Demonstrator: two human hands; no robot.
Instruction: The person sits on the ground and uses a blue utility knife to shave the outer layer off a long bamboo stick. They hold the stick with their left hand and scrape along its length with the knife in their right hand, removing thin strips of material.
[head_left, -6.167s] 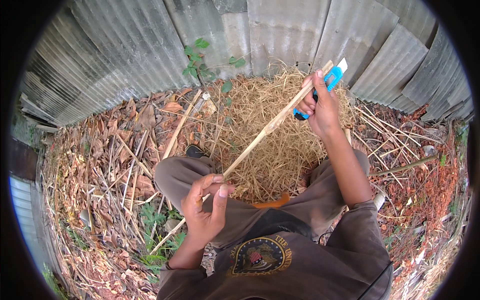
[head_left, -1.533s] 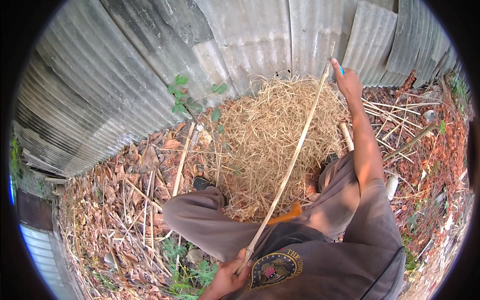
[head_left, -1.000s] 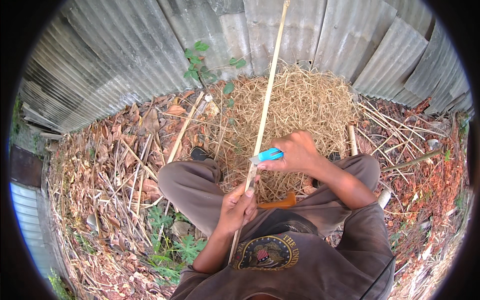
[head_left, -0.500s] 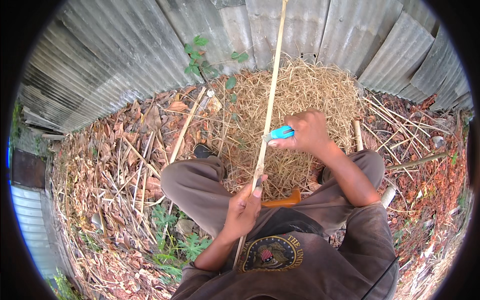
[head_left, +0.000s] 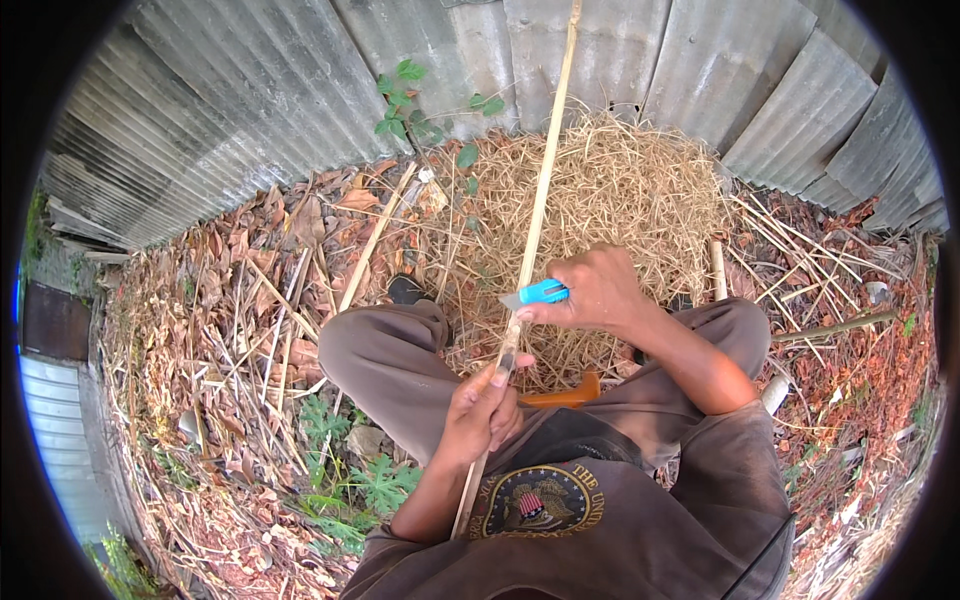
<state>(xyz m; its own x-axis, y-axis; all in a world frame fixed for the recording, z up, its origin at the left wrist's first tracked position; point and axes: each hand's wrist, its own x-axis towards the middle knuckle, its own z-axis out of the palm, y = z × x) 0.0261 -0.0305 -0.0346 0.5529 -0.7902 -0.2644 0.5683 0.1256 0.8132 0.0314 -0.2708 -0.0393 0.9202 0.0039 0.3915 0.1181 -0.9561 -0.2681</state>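
Head view: left hand [head_left: 480, 415] gripping pale stick [head_left: 547, 170], right hand [head_left: 597, 288] gripping blue cutter [head_left: 544, 292], blade [head_left: 511, 301] against stick.

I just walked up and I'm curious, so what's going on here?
The person's left hand grips what looks like a long bamboo strip. The right hand holds a blue utility knife, its blade at the strip, beyond the left hand. A heap of dry straw lies ahead.
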